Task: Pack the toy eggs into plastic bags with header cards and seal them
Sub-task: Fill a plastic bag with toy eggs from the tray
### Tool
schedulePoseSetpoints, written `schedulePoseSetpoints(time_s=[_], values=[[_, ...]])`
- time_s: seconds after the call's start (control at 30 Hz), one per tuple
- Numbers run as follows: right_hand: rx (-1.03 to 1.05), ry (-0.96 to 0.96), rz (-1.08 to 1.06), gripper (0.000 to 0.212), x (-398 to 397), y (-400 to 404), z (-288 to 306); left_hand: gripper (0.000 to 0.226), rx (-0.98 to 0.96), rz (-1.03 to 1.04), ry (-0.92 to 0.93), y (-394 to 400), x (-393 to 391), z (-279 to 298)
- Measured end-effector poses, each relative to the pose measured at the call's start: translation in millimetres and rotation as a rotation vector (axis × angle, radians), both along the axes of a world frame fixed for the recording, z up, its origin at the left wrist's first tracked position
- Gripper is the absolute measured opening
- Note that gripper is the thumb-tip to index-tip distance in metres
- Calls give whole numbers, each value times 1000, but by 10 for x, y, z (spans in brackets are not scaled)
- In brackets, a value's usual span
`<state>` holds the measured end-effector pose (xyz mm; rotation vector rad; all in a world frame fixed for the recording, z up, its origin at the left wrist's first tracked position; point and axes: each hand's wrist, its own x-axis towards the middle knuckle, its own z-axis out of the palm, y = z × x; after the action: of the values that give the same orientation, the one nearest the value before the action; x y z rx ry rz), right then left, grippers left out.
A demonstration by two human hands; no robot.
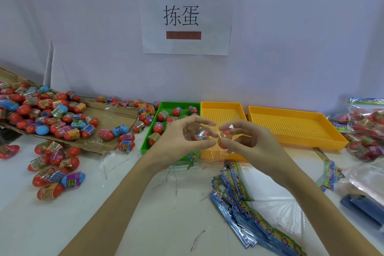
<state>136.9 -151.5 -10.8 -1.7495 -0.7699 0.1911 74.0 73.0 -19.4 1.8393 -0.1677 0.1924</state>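
Two bare forearms come up from the near edge over the white tabletop (162, 214), and the hands meet above the seam between the green tray (166, 106) and the first yellow tray (223, 108). Left hand (182, 139) curls its fingers round a toy egg (200, 135) that seems to be already inside a clear plastic bag (216, 151). Right hand (249, 143) pinches a second, red egg (227, 132) at the mouth of the bag, thumb and forefinger closed on it.

More loose eggs lie on the cardboard (116, 114) at the left and in the green tray. Empty bags with header cards (241, 197) lie in a stack just below the right hand, and filled bags (365, 131) rest at the far right.

I judge the step is feeding the eggs in. To do it well, the left hand should keep the mouth wide while the right pushes the egg fully down, so the film near the card stays flat for sealing
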Motion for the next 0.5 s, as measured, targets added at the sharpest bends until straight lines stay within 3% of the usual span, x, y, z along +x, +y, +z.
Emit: schedulePoseSetpoints(time_s=[0.33,0.43,0.5], values=[[80,121,-61,39,3,-41,69,49,-38,248,76,3,47,-28],[62,229,0,42,1,-44,79,41,-172,204,100,32,58,-4],[64,269,20,39,-8,-46,78,48,-327,95,148,67,53,3]])
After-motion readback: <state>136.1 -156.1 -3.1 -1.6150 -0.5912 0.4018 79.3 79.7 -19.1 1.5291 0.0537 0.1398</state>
